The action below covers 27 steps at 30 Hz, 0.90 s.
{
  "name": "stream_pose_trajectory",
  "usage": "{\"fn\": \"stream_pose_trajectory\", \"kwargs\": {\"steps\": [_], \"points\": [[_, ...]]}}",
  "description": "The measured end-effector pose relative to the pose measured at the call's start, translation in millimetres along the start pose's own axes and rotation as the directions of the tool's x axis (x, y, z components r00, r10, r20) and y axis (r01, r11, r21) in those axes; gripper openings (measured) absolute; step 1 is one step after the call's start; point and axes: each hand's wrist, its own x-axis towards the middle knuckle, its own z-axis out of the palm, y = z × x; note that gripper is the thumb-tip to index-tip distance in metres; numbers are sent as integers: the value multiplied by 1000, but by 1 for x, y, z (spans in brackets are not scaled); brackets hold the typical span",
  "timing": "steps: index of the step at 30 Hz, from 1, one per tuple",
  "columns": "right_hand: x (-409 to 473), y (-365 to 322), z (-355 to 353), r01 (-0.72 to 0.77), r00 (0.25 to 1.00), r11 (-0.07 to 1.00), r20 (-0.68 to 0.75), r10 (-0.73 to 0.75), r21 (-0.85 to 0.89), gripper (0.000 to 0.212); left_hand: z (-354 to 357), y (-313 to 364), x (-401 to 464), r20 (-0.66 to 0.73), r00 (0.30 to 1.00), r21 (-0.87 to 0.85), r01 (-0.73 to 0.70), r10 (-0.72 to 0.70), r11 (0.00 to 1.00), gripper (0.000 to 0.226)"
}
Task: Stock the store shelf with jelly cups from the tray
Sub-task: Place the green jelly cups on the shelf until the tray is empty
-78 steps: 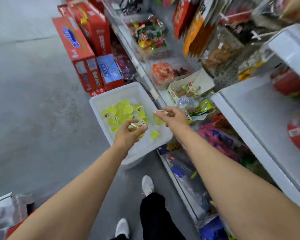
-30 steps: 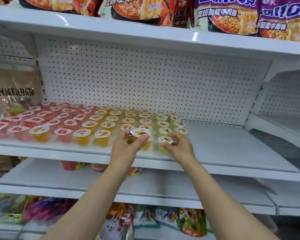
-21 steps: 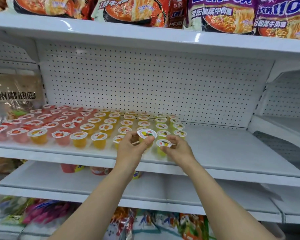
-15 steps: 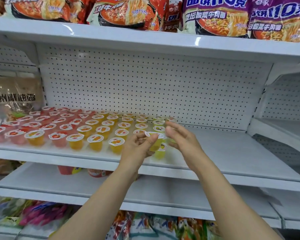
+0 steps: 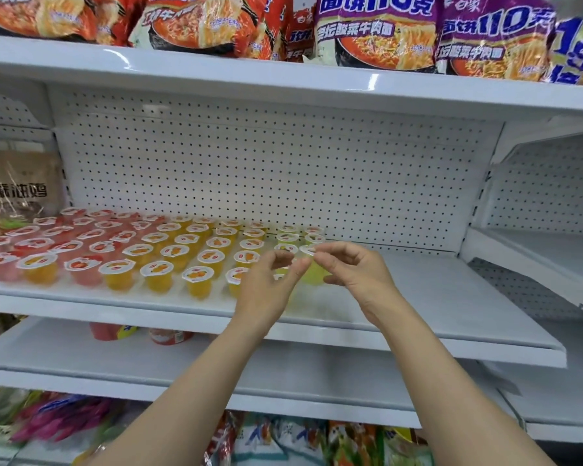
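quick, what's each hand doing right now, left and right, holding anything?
Left hand: fingers curled above a green jelly cup; cannot tell if it grips it.
Right hand: pinches the lid edge of another green jelly cup.

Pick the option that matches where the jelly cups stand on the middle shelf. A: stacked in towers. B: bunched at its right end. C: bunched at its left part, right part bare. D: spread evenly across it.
C: the jelly cups stand in single-layer rows on the left part of the middle shelf, whose right part is bare.
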Motion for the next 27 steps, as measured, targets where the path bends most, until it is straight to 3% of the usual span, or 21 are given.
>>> {"fn": "stream_pose_trajectory", "kwargs": {"steps": [3, 6, 10, 20, 27], "points": [[9, 16, -8, 7, 990, 994, -137, -22, -113, 20, 2, -30, 1, 73, 990, 443, -143, 123, 885, 46], [14, 40, -12, -36, 981, 977, -194, -5, -210, 23, 7, -47, -4, 154, 984, 587, -166, 92, 793, 58], [15, 60, -14, -87, 973, 952, -232, 17, -293, 24, 11, -50, -5, 131, 985, 619, -169, 111, 767, 83], [16, 74, -7, -141, 973, 894, -225, 47, -424, 32, 12, -56, -8, 125, 985, 642, -174, 122, 747, 80], [16, 67, -6, -211, 966, 848, -237, 105, -487, 49, 12, -56, -8, 141, 986, 629, -161, 92, 761, 45]]}}
